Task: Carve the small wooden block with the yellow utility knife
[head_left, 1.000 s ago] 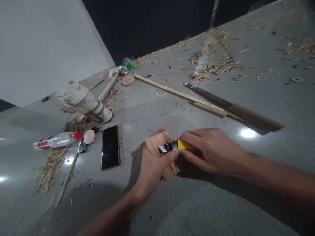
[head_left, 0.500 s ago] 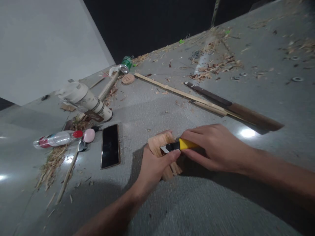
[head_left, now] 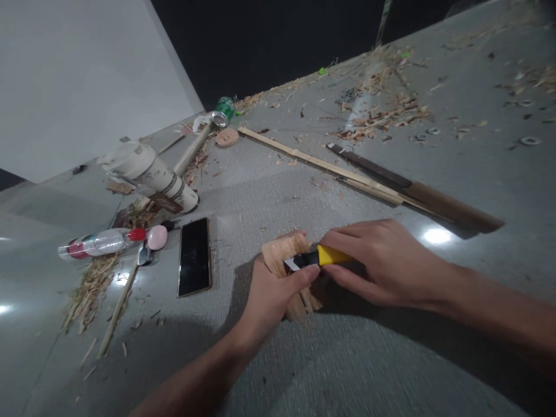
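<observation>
Left hand [head_left: 271,292] gripping wood piece [head_left: 282,258] near floor's [head_left: 347,359] front edge; right hand [head_left: 382,263] clasping yellow knife [head_left: 315,258], blade touching wood. Phone [head_left: 194,256] lying leftward.

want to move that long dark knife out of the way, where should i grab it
Take the long knife by its brown wooden handle, the thick end at the right, coming from above on its far side. The dark blade points left, and bamboo strips lie against its near edge. Both hands are busy.
</observation>
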The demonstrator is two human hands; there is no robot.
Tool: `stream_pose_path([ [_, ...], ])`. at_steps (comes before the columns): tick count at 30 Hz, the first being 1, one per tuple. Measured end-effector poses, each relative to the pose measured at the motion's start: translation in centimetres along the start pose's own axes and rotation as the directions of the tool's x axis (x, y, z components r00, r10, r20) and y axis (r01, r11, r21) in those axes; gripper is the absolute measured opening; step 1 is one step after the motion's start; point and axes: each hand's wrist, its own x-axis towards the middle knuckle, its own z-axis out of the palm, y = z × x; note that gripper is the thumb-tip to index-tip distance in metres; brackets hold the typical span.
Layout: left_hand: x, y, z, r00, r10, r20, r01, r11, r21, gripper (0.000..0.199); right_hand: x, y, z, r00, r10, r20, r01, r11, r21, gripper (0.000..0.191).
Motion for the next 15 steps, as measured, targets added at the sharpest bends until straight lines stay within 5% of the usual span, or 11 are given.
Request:
stream_pose_path([
  [15,0.11,-0.17,-0.02,1.0,-0.001,-0.008,0.001,1.0,-0.019,0.042,-0.3,-0.24,0.6,0.998,0.001,-0.057,-0.006,0.996,-0.094,0.03],
])
